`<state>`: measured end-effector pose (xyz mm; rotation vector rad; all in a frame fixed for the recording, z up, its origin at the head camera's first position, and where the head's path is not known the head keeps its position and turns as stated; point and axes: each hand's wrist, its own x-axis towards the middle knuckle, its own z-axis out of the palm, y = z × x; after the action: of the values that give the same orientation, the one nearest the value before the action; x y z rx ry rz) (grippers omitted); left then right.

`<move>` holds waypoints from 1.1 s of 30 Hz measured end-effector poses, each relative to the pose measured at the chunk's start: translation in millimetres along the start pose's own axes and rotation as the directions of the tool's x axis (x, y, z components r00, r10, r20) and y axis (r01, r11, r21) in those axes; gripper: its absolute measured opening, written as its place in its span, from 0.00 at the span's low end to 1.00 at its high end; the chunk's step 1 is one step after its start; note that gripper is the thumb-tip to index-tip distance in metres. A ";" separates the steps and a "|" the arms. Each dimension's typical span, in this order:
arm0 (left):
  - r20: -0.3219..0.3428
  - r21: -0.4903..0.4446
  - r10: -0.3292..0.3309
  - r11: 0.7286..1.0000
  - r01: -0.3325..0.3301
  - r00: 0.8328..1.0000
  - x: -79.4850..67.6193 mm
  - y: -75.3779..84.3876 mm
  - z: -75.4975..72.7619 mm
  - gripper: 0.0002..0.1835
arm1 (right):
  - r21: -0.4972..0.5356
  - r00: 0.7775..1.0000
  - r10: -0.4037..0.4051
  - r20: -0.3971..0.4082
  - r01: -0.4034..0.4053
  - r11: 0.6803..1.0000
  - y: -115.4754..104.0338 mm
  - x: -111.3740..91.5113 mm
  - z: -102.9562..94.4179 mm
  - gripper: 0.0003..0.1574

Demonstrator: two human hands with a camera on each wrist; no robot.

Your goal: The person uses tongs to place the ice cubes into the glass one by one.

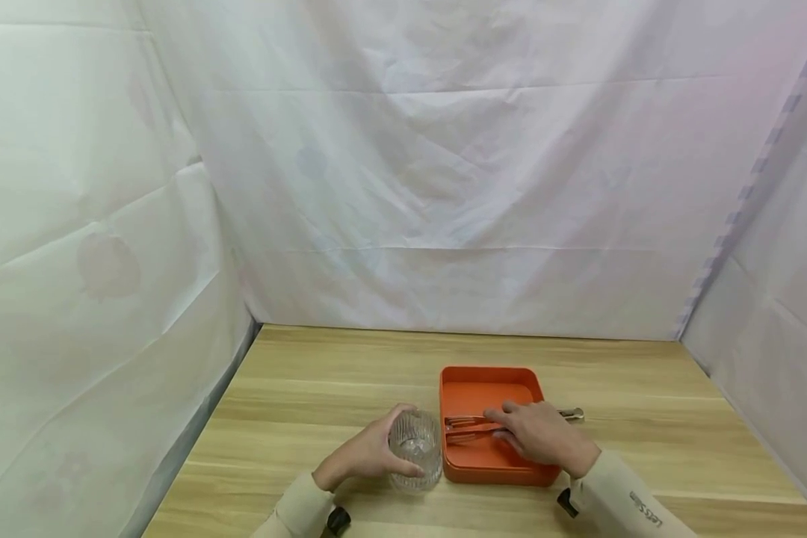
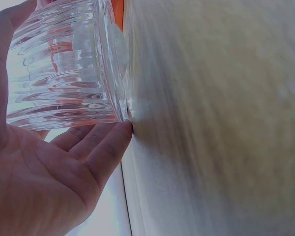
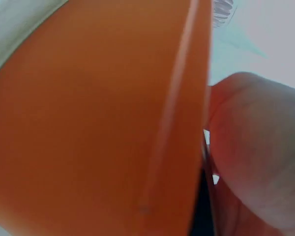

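A clear ribbed glass (image 1: 415, 441) stands on the table, against or very near the left side of an orange rectangular tray (image 1: 491, 475). My left hand (image 1: 379, 450) holds the glass from the left, thumb on the near side and fingers on the far side; the left wrist view shows its fingertips low by the base. Metal tongs (image 1: 570, 414) lie across the tray, their rounded end jutting past its right side and their pronged ends inside at the left. Over the tray, my right hand (image 1: 536, 433) grips the tongs between thumb and fingers, hiding their middle part.
Beneath everything is a wood-grain table (image 1: 350, 366). White cloth (image 1: 444, 187) hangs behind it and along both sides. The tray's walls (image 3: 103, 118) rise close to the right wrist.
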<state>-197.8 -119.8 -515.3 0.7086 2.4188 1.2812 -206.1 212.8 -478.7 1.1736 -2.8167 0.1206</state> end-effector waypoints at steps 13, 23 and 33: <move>0.005 -0.005 -0.009 1.000 0.009 1.000 0.7 0.8 -1.2 0.55 | -0.037 0.988 -0.037 -0.148 0.031 0.999 0.3 0.7 9.4 0.12; 0.012 0.001 -0.007 1.000 0.007 1.000 0.8 0.7 -1.1 0.54 | -0.062 0.975 -0.012 -0.221 -0.002 0.998 7.8 -0.5 7.4 0.14; 0.007 0.020 -0.014 1.000 0.014 1.000 1.1 -0.6 -0.8 0.55 | -0.099 0.976 0.023 -0.215 -0.045 0.994 11.6 -2.5 -6.6 0.16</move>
<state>-199.2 -120.0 -515.3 0.6993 2.4298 1.2479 -212.3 223.4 -472.9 1.0241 -2.6225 0.0962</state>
